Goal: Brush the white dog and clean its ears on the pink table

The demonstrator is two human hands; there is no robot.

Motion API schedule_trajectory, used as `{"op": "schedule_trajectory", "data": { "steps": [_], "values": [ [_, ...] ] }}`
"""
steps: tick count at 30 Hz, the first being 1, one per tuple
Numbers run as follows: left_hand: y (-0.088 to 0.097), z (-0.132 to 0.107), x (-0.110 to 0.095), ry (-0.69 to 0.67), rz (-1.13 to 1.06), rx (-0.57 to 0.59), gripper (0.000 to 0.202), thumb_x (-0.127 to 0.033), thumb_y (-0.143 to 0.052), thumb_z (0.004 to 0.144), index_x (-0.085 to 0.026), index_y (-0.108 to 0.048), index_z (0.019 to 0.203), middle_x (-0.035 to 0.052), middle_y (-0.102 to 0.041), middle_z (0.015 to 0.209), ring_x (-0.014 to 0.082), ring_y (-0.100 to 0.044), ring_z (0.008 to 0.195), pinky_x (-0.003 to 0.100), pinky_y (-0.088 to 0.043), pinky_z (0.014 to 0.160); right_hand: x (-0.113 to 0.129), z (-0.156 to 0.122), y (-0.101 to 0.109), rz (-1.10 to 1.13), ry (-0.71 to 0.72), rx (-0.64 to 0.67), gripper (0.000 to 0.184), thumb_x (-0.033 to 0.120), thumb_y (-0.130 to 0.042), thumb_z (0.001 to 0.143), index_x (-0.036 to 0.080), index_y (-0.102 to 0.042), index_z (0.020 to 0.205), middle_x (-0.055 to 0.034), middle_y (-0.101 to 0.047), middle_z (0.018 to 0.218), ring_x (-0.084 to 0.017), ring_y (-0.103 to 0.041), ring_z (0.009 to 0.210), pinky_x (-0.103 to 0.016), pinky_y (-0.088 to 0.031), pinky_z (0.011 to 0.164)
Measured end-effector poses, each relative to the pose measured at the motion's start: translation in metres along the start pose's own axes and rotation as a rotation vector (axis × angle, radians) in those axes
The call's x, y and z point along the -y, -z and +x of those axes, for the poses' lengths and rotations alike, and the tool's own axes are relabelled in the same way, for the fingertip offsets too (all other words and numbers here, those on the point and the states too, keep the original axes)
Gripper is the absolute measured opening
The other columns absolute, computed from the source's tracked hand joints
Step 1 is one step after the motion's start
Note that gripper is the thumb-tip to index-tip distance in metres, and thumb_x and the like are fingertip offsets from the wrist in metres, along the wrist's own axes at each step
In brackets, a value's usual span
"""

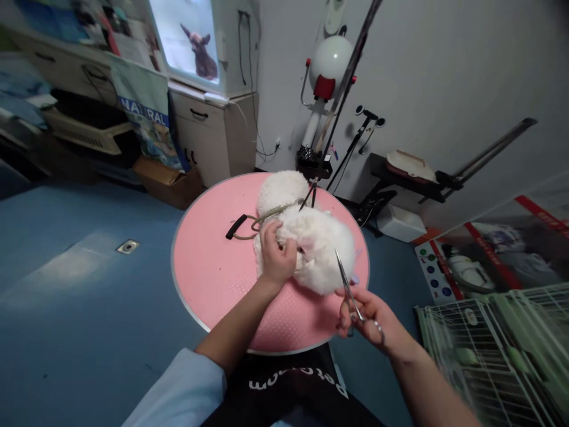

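A white fluffy dog [326,240] is on a round pink grooming table [208,255]. My left hand [278,252] is closed on the fur at its head, with thumb and fingers curled; the spot between the fingertips is partly hidden. My right hand [368,314] holds a pair of grooming scissors [347,284] by the finger loops. Their long blades point up and away, close to the dog's right-hand side in the view, and look nearly together. A loop lead [253,227] with a black handle lies on the table left of the dog.
A dark pole [344,89] slants up behind the table. A white dryer [331,62] stands at the wall. To the left are drawers [202,118], a cardboard box [169,181] and a lit case [189,41] with a brown animal inside. Wire cages [480,344] stand at right.
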State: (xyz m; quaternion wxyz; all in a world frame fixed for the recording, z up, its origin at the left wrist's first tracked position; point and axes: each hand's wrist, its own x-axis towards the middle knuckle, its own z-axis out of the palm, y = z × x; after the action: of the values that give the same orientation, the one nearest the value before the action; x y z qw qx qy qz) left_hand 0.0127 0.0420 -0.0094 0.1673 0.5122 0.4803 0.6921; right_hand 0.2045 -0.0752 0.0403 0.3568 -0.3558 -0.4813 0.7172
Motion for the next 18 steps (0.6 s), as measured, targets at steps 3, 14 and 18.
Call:
{"op": "schedule_trajectory", "data": {
  "steps": [3, 14, 18],
  "values": [
    [-0.018, 0.032, -0.043, -0.256, -0.020, 0.322, 0.017, -0.018, -0.043, 0.083, -0.018, -0.059, 0.087, 0.0049, -0.063, 0.093, 0.0156, -0.058, 0.094, 0.033, -0.046, 0.090, -0.040, -0.012, 0.011, -0.013, 0.065, -0.118, 0.049, 0.033, -0.080, 0.064, 0.024, -0.048, 0.100, 0.0002, -0.061, 0.083, -0.014, -0.062, 0.082, -0.030, -0.046, 0.078],
    [-0.126, 0.010, -0.053, -0.185, 0.940, 1.339, 0.015, -0.014, -0.058, 0.073, -0.006, -0.068, 0.082, 0.0206, -0.069, 0.087, 0.0310, -0.066, 0.089, 0.039, -0.050, 0.079, -0.106, -0.019, 0.032, 0.128, 0.167, -0.409, 0.034, 0.038, -0.069, 0.069, 0.020, -0.050, 0.089, -0.0001, -0.061, 0.077, -0.016, -0.061, 0.080, -0.035, -0.043, 0.082],
    [-0.090, 0.019, -0.053, -0.182, 0.915, 1.207, 0.021, -0.008, -0.048, 0.076, -0.007, -0.067, 0.085, 0.0188, -0.069, 0.088, 0.0271, -0.066, 0.089, 0.037, -0.049, 0.084, -0.103, -0.007, 0.037, 0.073, 0.113, -0.485, 0.024, 0.036, -0.064, 0.069, 0.018, -0.050, 0.078, 0.0029, -0.057, 0.060, -0.011, -0.054, 0.059, -0.026, -0.040, 0.062]
  ]
}}
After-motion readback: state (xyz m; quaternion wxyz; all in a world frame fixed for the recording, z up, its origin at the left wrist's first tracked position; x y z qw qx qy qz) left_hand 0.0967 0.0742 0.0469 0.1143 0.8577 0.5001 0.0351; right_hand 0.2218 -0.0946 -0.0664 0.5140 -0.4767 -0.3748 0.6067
